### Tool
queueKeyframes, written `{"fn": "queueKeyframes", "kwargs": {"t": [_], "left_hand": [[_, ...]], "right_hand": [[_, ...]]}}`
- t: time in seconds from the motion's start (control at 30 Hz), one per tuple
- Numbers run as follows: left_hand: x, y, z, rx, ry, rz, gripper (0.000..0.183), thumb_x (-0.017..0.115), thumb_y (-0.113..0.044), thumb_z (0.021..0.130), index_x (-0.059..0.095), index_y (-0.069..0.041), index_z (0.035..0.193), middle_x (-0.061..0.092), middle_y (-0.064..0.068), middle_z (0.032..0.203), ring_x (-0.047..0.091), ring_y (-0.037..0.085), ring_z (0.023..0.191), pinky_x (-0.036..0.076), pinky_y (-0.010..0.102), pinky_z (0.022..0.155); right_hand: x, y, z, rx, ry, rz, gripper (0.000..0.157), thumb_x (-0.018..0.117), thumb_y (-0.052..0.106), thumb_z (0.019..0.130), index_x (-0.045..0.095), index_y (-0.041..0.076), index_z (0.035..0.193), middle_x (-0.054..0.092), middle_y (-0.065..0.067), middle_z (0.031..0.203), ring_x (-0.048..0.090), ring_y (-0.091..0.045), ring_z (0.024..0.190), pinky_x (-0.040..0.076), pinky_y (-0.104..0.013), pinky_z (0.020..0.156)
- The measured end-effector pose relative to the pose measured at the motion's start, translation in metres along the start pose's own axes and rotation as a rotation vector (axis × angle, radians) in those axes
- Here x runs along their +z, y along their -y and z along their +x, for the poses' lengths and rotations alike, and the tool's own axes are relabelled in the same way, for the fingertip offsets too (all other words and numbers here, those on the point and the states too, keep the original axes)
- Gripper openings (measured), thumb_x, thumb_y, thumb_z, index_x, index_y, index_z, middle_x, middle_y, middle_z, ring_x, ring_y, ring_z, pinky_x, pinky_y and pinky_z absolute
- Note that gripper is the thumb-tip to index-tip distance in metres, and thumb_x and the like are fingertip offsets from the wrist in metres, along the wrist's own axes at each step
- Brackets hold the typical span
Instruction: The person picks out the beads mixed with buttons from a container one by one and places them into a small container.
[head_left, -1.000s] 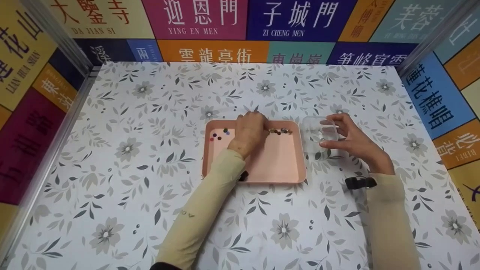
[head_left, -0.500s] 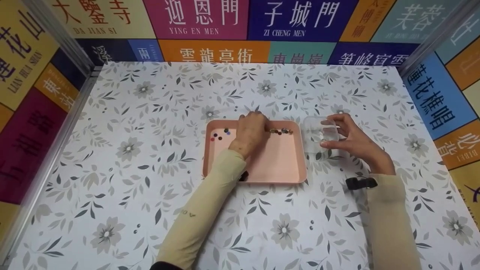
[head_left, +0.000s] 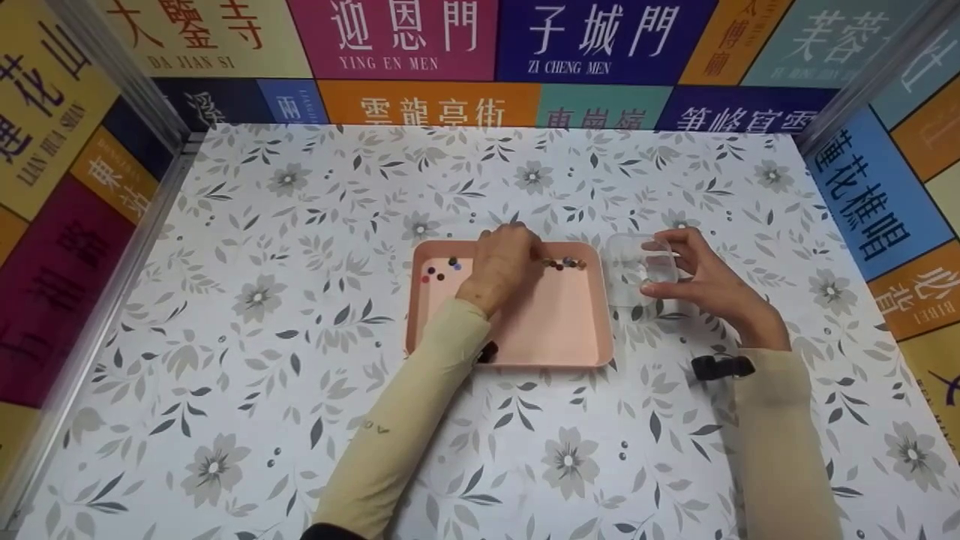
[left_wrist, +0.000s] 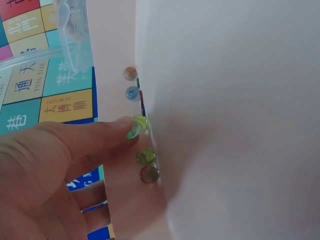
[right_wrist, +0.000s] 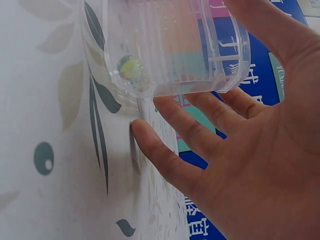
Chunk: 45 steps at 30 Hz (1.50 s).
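Observation:
My left hand reaches into the pink tray near its far wall. In the left wrist view its thumb and a finger pinch a green-yellow glass marble. Other marbles lie along the wall on either side: a blue one, an orange one and a green one. My right hand holds a clear plastic box beside the tray's right wall, thumb at the near side and fingers at the far side. One yellow-green marble shows inside the box.
Several small dark, red and blue round pieces sit in the tray's far left corner. A floral cloth covers the table. Panels with lettering stand along its back and sides.
My left fingertips have shifted very slightly to the right along the tray's far wall. The right hand and the box have stayed in place.

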<state>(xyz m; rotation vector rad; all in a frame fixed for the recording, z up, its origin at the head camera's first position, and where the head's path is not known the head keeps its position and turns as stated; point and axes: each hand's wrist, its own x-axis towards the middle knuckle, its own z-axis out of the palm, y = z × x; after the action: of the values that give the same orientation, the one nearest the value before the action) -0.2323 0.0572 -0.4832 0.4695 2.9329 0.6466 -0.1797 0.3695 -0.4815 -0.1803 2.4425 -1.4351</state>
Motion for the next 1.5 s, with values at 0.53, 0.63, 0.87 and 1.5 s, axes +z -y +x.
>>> {"fn": "queueKeyframes", "kwargs": {"t": [0.53,0.63,0.87,1.5], "left_hand": [[-0.011,-0.012,-0.003,0.054,-0.081,-0.024,0.016,0.077,-0.024,0.092,0.084,-0.017,0.104,0.08,0.001,0.106,0.074,0.022,0.1,0.056,0.039,0.095],[-0.013,-0.014,-0.003,0.065,-0.088,-0.056,0.016,0.078,-0.025,0.092,0.083,-0.018,0.104,0.077,0.0,0.107,0.073,0.022,0.101,0.056,0.039,0.095],[-0.014,-0.016,-0.002,0.091,-0.103,-0.112,0.015,0.078,-0.027,0.093,0.083,-0.016,0.102,0.076,0.002,0.108,0.072,0.024,0.1,0.058,0.041,0.091],[-0.018,-0.019,-0.003,0.2,-0.068,-0.269,0.016,0.077,-0.027,0.095,0.081,-0.018,0.108,0.071,-0.004,0.116,0.069,0.016,0.114,0.055,0.031,0.1]], "right_hand": [[0.001,0.002,-0.001,0.025,-0.007,0.019,0.079,0.082,0.017,0.09,0.029,0.019,0.15,0.043,-0.009,0.162,0.035,-0.032,0.155,0.031,-0.06,0.121],[0.001,0.002,-0.001,0.029,-0.01,0.028,0.079,0.083,0.016,0.09,0.029,0.018,0.149,0.043,-0.008,0.162,0.036,-0.031,0.154,0.031,-0.06,0.122],[0.0,0.001,0.0,0.021,-0.003,0.008,0.08,0.082,0.019,0.091,0.029,0.02,0.151,0.042,-0.008,0.163,0.039,-0.031,0.153,0.037,-0.054,0.118],[0.001,0.002,0.001,0.03,-0.015,-0.01,0.079,0.082,0.018,0.09,0.029,0.019,0.149,0.043,-0.005,0.161,0.038,-0.029,0.154,0.043,-0.042,0.115]]}}
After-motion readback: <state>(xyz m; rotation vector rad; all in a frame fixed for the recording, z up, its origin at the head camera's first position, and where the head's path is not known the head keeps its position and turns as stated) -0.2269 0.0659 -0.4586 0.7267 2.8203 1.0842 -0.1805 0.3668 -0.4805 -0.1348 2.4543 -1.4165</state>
